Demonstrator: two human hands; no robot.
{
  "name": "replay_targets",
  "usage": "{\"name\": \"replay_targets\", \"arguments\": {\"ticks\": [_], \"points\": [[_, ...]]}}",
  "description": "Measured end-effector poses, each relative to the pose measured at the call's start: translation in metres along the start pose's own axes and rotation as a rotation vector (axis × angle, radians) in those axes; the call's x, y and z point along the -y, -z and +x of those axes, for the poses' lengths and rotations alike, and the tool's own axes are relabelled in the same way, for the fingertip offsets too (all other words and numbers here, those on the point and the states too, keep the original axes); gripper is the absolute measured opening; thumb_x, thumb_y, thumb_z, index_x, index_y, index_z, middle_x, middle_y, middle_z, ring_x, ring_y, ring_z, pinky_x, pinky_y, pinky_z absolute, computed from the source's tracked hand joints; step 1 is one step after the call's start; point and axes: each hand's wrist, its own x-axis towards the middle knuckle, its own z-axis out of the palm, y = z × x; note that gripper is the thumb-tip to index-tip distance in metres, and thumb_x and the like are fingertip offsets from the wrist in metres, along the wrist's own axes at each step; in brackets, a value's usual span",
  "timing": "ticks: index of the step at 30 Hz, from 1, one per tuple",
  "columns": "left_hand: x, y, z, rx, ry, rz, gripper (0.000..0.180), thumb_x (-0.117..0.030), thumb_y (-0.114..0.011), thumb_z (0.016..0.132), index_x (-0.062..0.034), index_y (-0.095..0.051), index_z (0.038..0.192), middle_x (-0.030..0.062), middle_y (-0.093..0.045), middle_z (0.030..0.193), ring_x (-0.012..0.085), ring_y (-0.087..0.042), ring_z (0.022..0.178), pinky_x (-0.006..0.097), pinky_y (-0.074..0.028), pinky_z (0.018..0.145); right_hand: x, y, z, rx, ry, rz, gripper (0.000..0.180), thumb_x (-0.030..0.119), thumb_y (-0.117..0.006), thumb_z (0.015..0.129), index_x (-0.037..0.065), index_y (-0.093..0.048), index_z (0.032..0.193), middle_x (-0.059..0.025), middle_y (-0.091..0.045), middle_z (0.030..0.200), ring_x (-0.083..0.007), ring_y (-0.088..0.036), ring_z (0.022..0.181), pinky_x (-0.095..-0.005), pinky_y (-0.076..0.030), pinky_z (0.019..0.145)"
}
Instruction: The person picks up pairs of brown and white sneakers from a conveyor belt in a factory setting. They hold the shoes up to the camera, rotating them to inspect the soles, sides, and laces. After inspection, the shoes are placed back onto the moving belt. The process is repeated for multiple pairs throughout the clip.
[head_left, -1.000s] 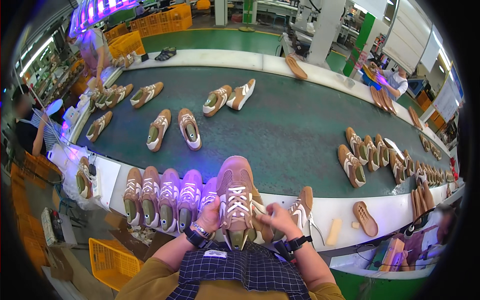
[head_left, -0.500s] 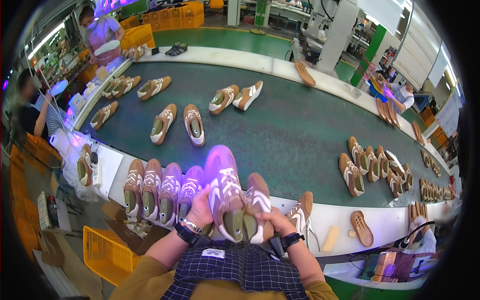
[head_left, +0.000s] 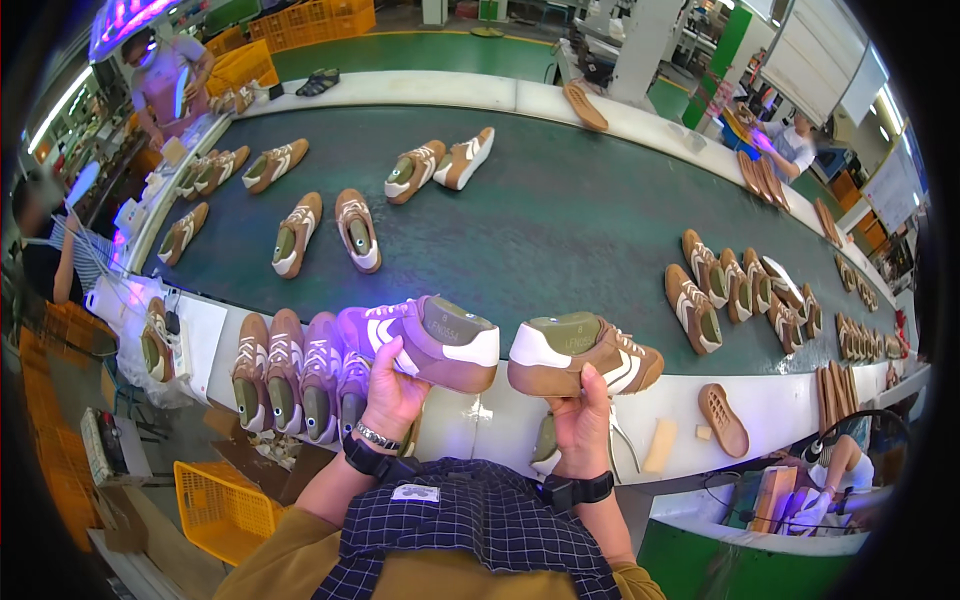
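A: Far left, low down: yellow plastic crate (head_left: 215, 500) on the floor, open mesh sides. Above it, flattened brown cardboard (head_left: 255, 455) under the bench edge.

B: Up top left, glowing purple sign panel (head_left: 125, 18); more orange-yellow crates (head_left: 310, 18) stacked behind the green conveyor belt (head_left: 560, 230).

A: On the white bench (head_left: 780, 400), row of tan sneakers (head_left: 285, 375), toes toward the belt, packed side by side.

B: Now the left hand (head_left: 392, 390): raised, palm up, fingers wrapped under the sole of the left sneaker (head_left: 425, 340), gripping firmly. Shoe tipped on its side, heel pointing right, purple light washing over it.

A: Just beside it, heel to heel and barely apart: the right sneaker (head_left: 585, 355), toe pointing right. Right hand (head_left: 585, 425) clamped on it from below, thumb up along the gum sole.

B: Both wrists banded in black, forearms rising from the lower edge over a checked apron (head_left: 470, 520).

A: Far right, loose soles (head_left: 722, 418) lying on the bench.
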Motion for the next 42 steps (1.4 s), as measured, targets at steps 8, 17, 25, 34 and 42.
{"name": "replay_targets", "arguments": {"ticks": [8,17,25,34,42], "points": [[0.014,-0.008,-0.001,-0.123,0.023,0.059,0.048,-0.029,-0.060,0.082,-0.0091,-0.048,0.123,0.0065,-0.056,0.119,0.0230,-0.052,0.112,0.040,-0.043,0.095,-0.013,0.005,-0.008,-0.110,0.002,-0.010,0.048,0.026,-0.059,0.085,0.005,-0.042,0.125,-0.0102,-0.054,0.119,-0.0219,-0.056,0.106,-0.0355,-0.052,0.084],[0.016,-0.006,-0.002,-0.113,0.025,0.054,0.048,-0.029,-0.061,0.080,-0.0102,-0.048,0.123,0.0049,-0.056,0.118,0.0229,-0.052,0.111,0.041,-0.042,0.096,-0.016,0.007,-0.008,-0.122,-0.015,0.012,0.049,0.026,-0.059,0.086,0.005,-0.041,0.126,-0.0101,-0.053,0.120,-0.0219,-0.056,0.106,-0.0361,-0.053,0.083],[0.019,-0.001,-0.002,-0.106,0.026,0.070,0.047,-0.030,-0.059,0.082,-0.0096,-0.048,0.123,0.0050,-0.056,0.119,0.0227,-0.052,0.111,0.041,-0.041,0.096,-0.015,0.013,-0.007,-0.114,-0.050,0.022,0.045,0.022,-0.056,0.087,0.003,-0.042,0.125,-0.0104,-0.053,0.120,-0.0220,-0.056,0.107,-0.0370,-0.052,0.085],[0.019,-0.006,-0.003,-0.080,0.011,0.062,0.045,-0.028,-0.060,0.082,-0.0096,-0.048,0.122,0.0049,-0.056,0.118,0.0221,-0.052,0.111,0.042,-0.042,0.096,-0.016,0.013,-0.003,-0.107,-0.041,-0.005,0.046,0.027,-0.054,0.088,0.004,-0.040,0.126,-0.0113,-0.052,0.121,-0.0231,-0.055,0.107,-0.0376,-0.052,0.085],[0.023,-0.005,-0.002,-0.122,0.040,0.006,0.045,-0.025,-0.062,0.081,-0.0097,-0.048,0.121,0.0053,-0.055,0.119,0.0231,-0.051,0.112,0.044,-0.042,0.096,-0.015,0.018,-0.001,-0.132,-0.071,0.026,0.045,0.023,-0.058,0.086,0.005,-0.043,0.124,-0.0103,-0.054,0.118,-0.0221,-0.057,0.104,-0.0368,-0.053,0.083]]}}
